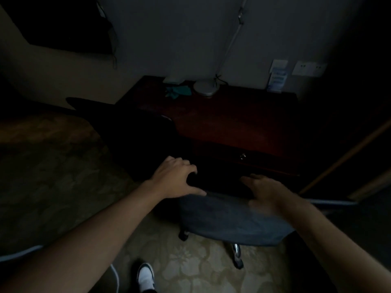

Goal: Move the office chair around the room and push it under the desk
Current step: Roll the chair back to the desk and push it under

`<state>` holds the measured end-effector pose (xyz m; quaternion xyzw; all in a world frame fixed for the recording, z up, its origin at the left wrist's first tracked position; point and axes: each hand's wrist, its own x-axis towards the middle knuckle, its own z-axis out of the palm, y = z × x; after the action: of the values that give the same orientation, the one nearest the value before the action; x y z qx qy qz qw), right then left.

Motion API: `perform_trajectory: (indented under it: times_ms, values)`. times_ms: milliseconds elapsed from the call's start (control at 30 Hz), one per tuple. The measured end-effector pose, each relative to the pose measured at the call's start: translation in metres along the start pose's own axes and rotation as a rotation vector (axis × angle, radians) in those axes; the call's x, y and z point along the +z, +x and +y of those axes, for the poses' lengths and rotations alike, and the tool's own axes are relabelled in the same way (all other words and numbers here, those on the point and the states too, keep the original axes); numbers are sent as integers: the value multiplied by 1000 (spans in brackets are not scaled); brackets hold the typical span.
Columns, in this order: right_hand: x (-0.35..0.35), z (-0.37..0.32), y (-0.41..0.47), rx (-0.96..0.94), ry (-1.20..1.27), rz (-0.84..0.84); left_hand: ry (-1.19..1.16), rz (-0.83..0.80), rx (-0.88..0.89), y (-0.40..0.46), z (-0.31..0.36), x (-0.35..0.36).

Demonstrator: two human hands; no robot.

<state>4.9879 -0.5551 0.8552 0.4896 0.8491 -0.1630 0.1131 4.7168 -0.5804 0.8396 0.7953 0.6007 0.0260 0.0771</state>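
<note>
Head view: dim room, seen looking down over both forearms.
Chair (230,220): office chair with a grey-blue fabric back, its top edge just in front of the person; seat hidden in shadow between the back and the worktop front, so how far it sits under cannot be told.
Chair base: a chrome leg (236,253) and a dark caster (183,235) show below the back, on the floor.
Left hand (176,178): at the left end of the chair's top edge, thumb stretched along the fabric, fingers curved over the dark far side; it seems to grip the edge, though the fingertips are lost in shadow.
Right hand (265,192): blurred, at the right part of the top edge, fingers fairly straight and spread; whether it touches the fabric cannot be told.
Worktop (228,121): dark reddish wood, against the wall beyond the chair, with a drawer knob (243,155) on its front.
On the worktop: a round pale lamp base (206,88) at the back, a teal object (178,90) just left of it.
Wall: socket plate (309,68) at the right.
Floor (190,263): pale carpet with a flower pattern.
Shoe (146,275): white, at the bottom edge.
</note>
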Motion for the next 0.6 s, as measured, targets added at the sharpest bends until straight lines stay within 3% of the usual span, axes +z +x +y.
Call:
perform_trajectory:
  times_ms: [133,200,267,400,500,600]
  values:
    - [-15,-79,66,-46,315,16,-75,97,60,3,-91,-20]
    - [-28,-106,103,8,505,34,-156,236,22,13,-147,-32]
    - [-40,-128,148,74,604,80,-93,325,-89,27,-213,-46]
    - [-57,-164,224,139,536,211,151,112,-302,52,-339,-78]
    - [-55,-186,269,150,504,209,207,-112,-312,73,-407,-84]
    - [-50,-199,311,180,462,242,101,-163,-258,88,-437,-77]
